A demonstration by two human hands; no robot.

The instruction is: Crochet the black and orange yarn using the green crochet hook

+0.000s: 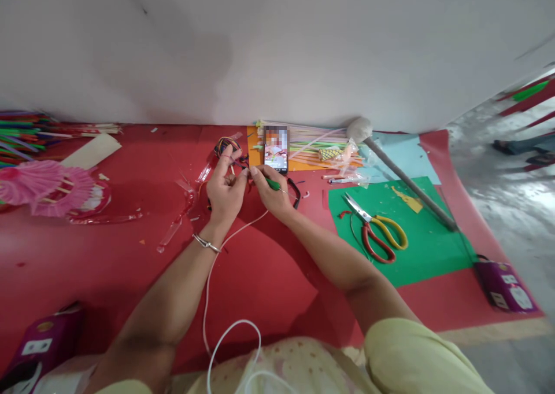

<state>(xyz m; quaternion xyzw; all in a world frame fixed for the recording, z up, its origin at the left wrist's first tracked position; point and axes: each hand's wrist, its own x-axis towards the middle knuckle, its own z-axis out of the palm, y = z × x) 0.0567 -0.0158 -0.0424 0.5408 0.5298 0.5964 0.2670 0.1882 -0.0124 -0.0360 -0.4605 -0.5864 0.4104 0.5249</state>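
Note:
My left hand [226, 192] pinches a thin dark yarn strand, which also loops around a raised finger. Just beyond that hand lies a small multicoloured ball of yarn [220, 146], partly covered by the fingers. In my right hand [274, 192] is a crochet hook with a green handle [272, 184]; its metal shaft sticks out toward the wrist. The fingertips of both hands nearly meet over a small piece of dark yarn work, mostly hidden. A phone [276, 149] with a lit screen stands right behind my right hand. A dark strap-like loop [295, 192] curves beside that hand.
Red sheeting [173, 284] covers the table up to the wall. Scissors [376, 226] rest on green paper [416, 261] at the right, near a long stick with a pale round head [359, 130]. Pink pleated paper [47, 186] and coloured pipe cleaners [21, 136] lie left. A white cable [207, 295] crosses below.

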